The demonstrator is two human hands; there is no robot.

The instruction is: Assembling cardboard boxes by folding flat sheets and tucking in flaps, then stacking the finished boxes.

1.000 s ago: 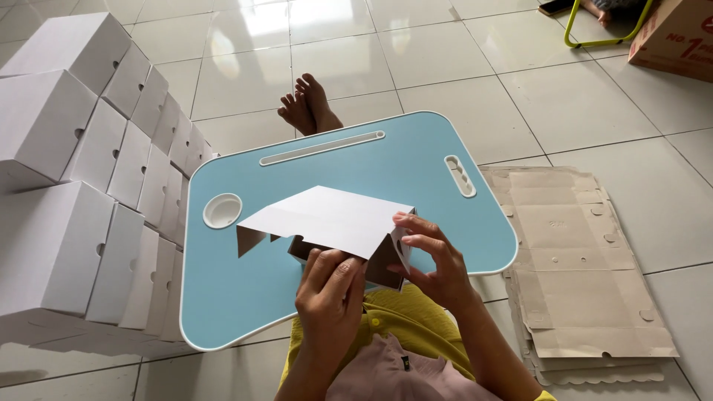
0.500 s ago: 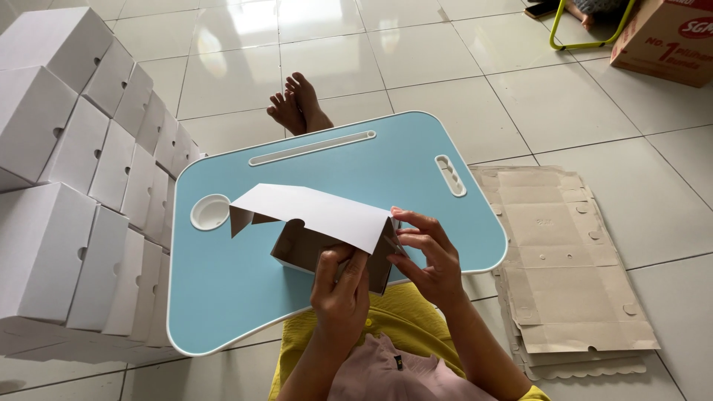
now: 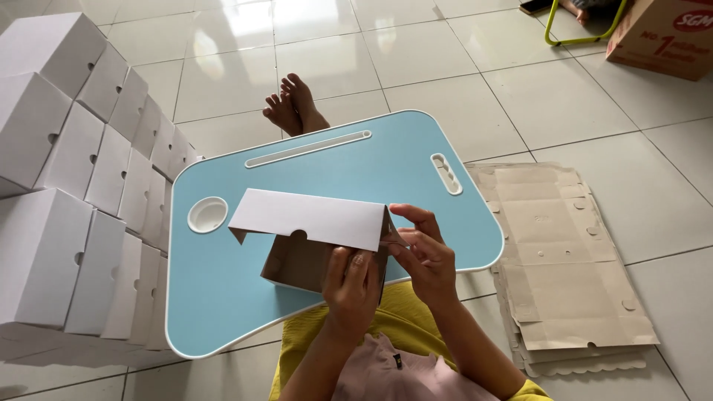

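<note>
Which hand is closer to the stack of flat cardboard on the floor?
The right hand. It pinches the box's right corner, on the side where the flat cardboard lies. The left hand grips the box's near wall, farther from the stack, toward the table's middle.

**Colours on and around the lap table**

A light blue top with a thin white edge is shown on the lap table (image 3: 223, 297). The half-folded box (image 3: 312, 234) is white outside and brown inside. White finished boxes (image 3: 67, 186) are stacked; the flat blanks (image 3: 572, 275) appear tan, perhaps greyish. Yellow clothing (image 3: 416, 319) is seen.
</note>
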